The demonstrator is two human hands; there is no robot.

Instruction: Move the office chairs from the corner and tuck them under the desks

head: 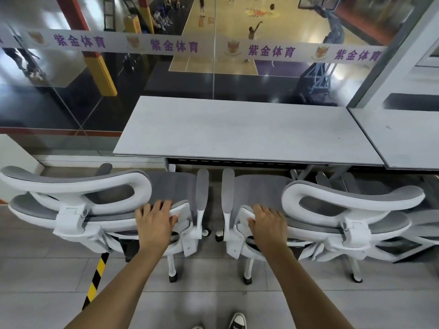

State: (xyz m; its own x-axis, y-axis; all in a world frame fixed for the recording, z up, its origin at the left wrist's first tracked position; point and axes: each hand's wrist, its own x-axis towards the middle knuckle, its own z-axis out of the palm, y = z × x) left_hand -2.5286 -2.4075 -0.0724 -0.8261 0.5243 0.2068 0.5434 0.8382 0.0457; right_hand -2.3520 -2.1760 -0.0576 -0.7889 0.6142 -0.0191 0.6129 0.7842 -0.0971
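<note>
Left hand (155, 218) curled over left chair (99, 205) back; right hand (267, 220) likewise on right chair (337, 210). Seats just short of desk (237, 129) at 12 o'clock. We'd push evenly, armrests clearing the edge.

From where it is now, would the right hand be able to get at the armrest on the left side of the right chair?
Probably yes. The right hand grips the right chair's backrest edge, and that armrest stands just beside it, with nothing between them. The left chair's armrest is close, but a gap remains.
</note>
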